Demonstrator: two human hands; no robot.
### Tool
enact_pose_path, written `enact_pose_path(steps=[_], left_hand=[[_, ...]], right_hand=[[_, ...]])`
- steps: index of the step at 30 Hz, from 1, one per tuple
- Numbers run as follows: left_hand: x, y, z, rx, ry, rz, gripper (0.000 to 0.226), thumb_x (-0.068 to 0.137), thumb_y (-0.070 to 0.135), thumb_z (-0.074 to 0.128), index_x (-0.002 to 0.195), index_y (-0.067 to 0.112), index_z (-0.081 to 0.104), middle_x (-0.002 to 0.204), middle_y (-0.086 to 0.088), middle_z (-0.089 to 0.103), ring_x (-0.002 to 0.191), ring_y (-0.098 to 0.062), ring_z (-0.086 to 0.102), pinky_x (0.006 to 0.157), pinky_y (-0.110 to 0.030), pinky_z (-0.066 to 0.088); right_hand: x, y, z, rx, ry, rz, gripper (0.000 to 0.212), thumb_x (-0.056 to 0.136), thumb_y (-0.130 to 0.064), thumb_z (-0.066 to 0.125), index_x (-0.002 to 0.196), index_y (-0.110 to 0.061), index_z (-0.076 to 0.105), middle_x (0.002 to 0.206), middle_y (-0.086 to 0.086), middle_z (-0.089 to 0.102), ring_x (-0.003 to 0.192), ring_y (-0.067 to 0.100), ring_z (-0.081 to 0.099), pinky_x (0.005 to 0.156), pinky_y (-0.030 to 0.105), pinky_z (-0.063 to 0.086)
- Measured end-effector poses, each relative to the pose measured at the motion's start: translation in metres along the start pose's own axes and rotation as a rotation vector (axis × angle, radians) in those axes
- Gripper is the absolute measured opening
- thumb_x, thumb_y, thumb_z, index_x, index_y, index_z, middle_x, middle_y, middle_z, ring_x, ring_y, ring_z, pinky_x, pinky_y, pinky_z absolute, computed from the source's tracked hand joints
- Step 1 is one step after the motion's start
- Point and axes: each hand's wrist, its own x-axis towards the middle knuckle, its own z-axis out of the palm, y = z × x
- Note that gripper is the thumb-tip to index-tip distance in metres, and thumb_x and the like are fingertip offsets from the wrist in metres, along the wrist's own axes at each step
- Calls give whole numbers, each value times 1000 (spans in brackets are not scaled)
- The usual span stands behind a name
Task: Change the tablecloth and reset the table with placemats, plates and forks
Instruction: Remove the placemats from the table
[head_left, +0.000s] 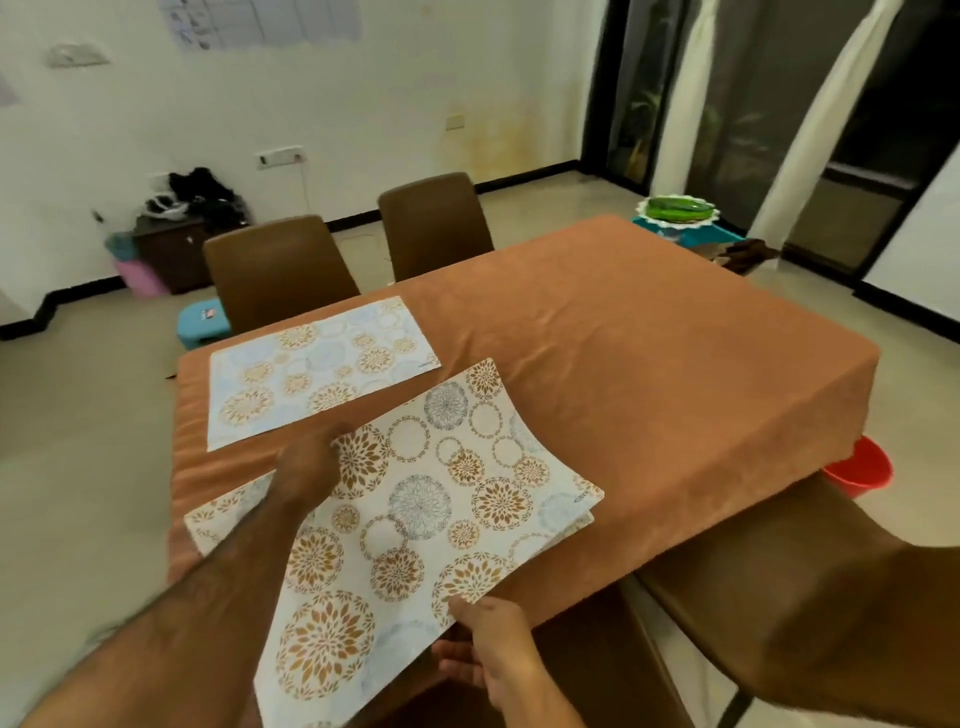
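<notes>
An orange-brown tablecloth (597, 332) covers the table. One floral placemat (311, 369) lies flat near the far left edge. I hold a stack of floral placemats (431, 514) over the near left corner. My left hand (309, 465) grips the upper left edge of the top mat. My right hand (480, 644) pinches the lower right edge, thumb on top and fingers underneath. A second mat's edge shows beneath the top one at the right and left. Green plates (678, 208) sit on a teal stand beyond the table's far end. I see no forks.
Two brown chairs (280, 270) (436, 223) stand along the far side, and another brown chair (779, 597) is at the near right. A red bucket (860, 467) sits on the floor right of the table. A blue stool (200, 319) stands at the left.
</notes>
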Motion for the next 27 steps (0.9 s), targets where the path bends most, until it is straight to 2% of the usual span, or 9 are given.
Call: enact_pose_path(steps=[5, 9, 14, 17, 21, 23, 24, 26, 27], left_hand=[[75, -29, 34, -50, -132, 103, 43, 97, -1, 44, 126, 25, 62, 132, -5, 61, 112, -25, 60, 84, -32, 52], [109, -42, 59, -21, -181, 215, 53, 88, -9, 45, 123, 27, 64, 133, -1, 61, 118, -24, 56, 97, -41, 49], [124, -47, 70, 95, -233, 245, 40, 95, 2, 47, 128, 20, 62, 137, -8, 58, 125, -31, 52, 108, -45, 41], [125, -46, 70, 204, -282, 210, 41, 97, 3, 46, 137, 13, 54, 141, -12, 52, 129, -33, 48, 109, -42, 37], [127, -50, 70, 292, -415, 174, 48, 92, 3, 46, 138, 16, 51, 132, -15, 57, 117, -34, 56, 95, -43, 51], [126, -48, 69, 313, -426, 186, 47, 91, 2, 47, 136, 12, 52, 129, -17, 58, 115, -35, 58, 92, -42, 51], [126, -48, 69, 329, -427, 197, 46, 91, 1, 48, 136, 10, 52, 129, -18, 58, 116, -35, 57, 93, -41, 50], [129, -50, 70, 350, -443, 222, 46, 91, 1, 49, 136, 9, 53, 129, -18, 58, 117, -34, 57, 95, -40, 49], [131, -51, 71, 347, -452, 226, 46, 90, 1, 50, 136, 8, 54, 129, -17, 59, 116, -34, 58, 95, -39, 50]], right_hand=[[45, -2, 36, 91, 181, -16, 16, 91, -11, 69, 100, 1, 62, 106, 24, 67, 57, 25, 68, 60, 40, 60], [66, 1, 49, 119, 317, -4, 22, 89, -13, 71, 99, 0, 57, 102, 23, 67, 61, 28, 72, 51, 36, 58], [72, 7, 57, 55, 455, -21, 16, 89, -16, 71, 92, -3, 61, 90, 15, 68, 65, 27, 74, 55, 39, 61], [66, 6, 66, -53, 566, -48, 8, 91, -16, 68, 91, -14, 60, 84, 10, 70, 61, 24, 73, 56, 40, 62], [58, 3, 75, -114, 657, -26, 25, 95, -11, 60, 78, -17, 42, 72, 8, 63, 69, 29, 73, 63, 43, 62], [57, 3, 78, -156, 648, -20, 16, 96, -8, 56, 86, -11, 43, 75, 10, 61, 78, 32, 73, 65, 42, 62], [60, 5, 78, -128, 658, -35, 13, 93, -8, 57, 99, -8, 45, 83, 12, 63, 79, 31, 72, 60, 39, 62], [70, 12, 79, -49, 679, -70, 48, 85, -11, 62, 128, -12, 42, 103, 17, 66, 78, 30, 72, 50, 33, 60], [76, 16, 78, -24, 697, -69, 57, 82, -13, 63, 134, -15, 40, 110, 17, 65, 80, 30, 72, 55, 35, 61]])
